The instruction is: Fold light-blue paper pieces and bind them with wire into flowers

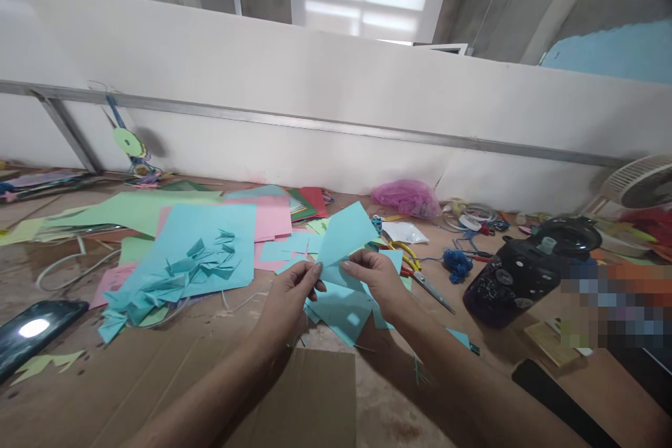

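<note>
A light-blue sheet of paper (pixel 347 229) is held up between my two hands above the table. My left hand (pixel 295 288) pinches its lower left edge between thumb and fingers. On the other side, my right hand (pixel 376 278) grips its lower right part in the same way. Beneath them lie more light-blue paper pieces (pixel 344 313). To the left, several folded blue paper shapes (pixel 202 259) rest in a heap on a large blue sheet (pixel 176 231). Just right of my right hand are scissors (pixel 431 290) and yellow-handled pliers (pixel 405 252).
Green sheets (pixel 136 208) and pink sheets (pixel 273 213) lie at the back left. A phone (pixel 39 329) is at far left, with cardboard (pixel 309 399) in front. A dark jug (pixel 509 283), blue yarn (pixel 458 266), a pink plastic bag (pixel 404 199) and a fan (pixel 643 182) stand rightward.
</note>
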`<state>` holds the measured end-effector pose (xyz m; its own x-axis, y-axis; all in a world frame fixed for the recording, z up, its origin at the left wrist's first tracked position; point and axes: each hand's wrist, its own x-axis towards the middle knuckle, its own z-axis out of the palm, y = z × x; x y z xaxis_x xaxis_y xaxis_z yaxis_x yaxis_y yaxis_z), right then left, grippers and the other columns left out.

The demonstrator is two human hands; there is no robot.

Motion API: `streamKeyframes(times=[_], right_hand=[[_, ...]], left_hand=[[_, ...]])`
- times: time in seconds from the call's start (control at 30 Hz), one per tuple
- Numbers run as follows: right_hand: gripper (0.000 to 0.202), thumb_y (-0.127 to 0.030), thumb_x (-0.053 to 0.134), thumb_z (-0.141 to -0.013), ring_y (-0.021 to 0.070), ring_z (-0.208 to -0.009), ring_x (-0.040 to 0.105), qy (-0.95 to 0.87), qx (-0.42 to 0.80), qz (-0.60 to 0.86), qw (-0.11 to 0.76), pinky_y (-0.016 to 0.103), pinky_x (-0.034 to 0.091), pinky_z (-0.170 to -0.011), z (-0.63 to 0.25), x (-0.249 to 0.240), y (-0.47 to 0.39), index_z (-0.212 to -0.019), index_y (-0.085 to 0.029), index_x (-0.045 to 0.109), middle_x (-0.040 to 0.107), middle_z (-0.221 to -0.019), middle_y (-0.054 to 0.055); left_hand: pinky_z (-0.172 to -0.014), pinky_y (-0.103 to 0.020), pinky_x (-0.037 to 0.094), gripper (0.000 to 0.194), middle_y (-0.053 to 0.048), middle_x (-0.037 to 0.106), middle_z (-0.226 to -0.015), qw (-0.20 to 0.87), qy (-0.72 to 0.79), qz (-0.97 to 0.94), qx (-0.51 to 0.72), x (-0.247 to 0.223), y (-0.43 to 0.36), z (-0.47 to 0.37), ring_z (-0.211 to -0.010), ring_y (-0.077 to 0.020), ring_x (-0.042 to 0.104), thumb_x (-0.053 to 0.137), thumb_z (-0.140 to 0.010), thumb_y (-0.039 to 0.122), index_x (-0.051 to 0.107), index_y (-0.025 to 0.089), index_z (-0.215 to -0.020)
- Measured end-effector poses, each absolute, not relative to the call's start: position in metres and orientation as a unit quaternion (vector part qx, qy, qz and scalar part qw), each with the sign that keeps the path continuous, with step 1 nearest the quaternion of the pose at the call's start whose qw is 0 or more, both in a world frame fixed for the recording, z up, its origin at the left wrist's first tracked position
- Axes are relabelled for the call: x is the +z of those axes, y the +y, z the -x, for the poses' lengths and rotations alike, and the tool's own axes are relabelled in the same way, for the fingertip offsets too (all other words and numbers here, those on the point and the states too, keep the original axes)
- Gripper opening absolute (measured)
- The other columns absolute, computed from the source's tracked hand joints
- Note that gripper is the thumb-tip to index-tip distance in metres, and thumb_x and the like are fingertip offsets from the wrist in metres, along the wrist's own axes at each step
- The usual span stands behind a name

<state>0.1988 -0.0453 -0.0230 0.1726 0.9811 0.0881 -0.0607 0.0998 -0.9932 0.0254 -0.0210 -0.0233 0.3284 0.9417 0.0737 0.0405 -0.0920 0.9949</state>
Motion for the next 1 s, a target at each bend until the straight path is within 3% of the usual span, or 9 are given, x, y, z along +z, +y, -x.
streamKeyframes(times=[0.3,0.5,0.73,0.87,1.0], right_hand=[[0.031,-0.042,0.077,-0.064,0.0115,-0.058,0.038,-0.480,0.430,0.503,0.575,0.026,0.028,-0.056,-0.198,-0.018,-0.047,-0.063,-0.018,0.058,0.046,-0.057,-0.005],[0.029,-0.041,0.078,-0.065,0.0126,-0.060,0.043,-0.465,0.459,0.489,0.578,0.027,0.032,-0.060,-0.199,-0.021,-0.047,-0.065,-0.017,0.061,0.052,-0.060,-0.004],[0.026,-0.038,0.080,-0.064,0.0139,-0.061,0.047,-0.444,0.445,0.486,0.607,0.028,0.036,-0.062,-0.200,-0.025,-0.045,-0.066,-0.017,0.065,0.057,-0.061,-0.003],[0.021,-0.035,0.078,-0.066,0.0155,-0.062,0.047,-0.494,0.352,0.485,0.630,0.029,0.037,-0.062,-0.200,-0.017,-0.048,-0.062,-0.019,0.065,0.056,-0.061,-0.002],[0.016,-0.034,0.072,-0.077,0.0193,-0.069,0.054,-0.624,0.208,0.486,0.576,0.032,0.041,-0.066,-0.199,-0.005,-0.059,-0.066,-0.023,0.071,0.061,-0.069,0.002]], left_hand=[[-0.062,-0.028,0.042,0.032,0.001,0.060,-0.063,0.529,0.401,-0.627,0.407,-0.024,-0.020,-0.024,-0.061,-0.0156,0.052,0.061,-0.077,0.050,0.058,0.020,-0.067],[-0.060,-0.026,0.041,0.030,0.002,0.059,-0.062,0.545,0.382,-0.625,0.408,-0.029,-0.018,-0.025,-0.059,-0.0140,0.051,0.062,-0.079,0.045,0.058,0.019,-0.066],[-0.062,-0.027,0.042,0.036,0.000,0.062,-0.065,0.544,0.389,-0.625,0.402,-0.026,-0.017,-0.022,-0.061,-0.0147,0.053,0.059,-0.080,0.052,0.060,0.019,-0.067],[-0.054,-0.025,0.041,0.043,0.000,0.061,-0.062,0.603,0.403,-0.556,0.406,-0.030,-0.010,-0.021,-0.053,-0.0125,0.051,0.056,-0.079,0.060,0.063,0.018,-0.073],[-0.044,-0.022,0.034,0.061,-0.002,0.060,-0.052,0.747,0.371,-0.481,0.269,-0.033,-0.007,-0.018,-0.043,-0.0109,0.049,0.043,-0.080,0.070,0.065,0.015,-0.068]])
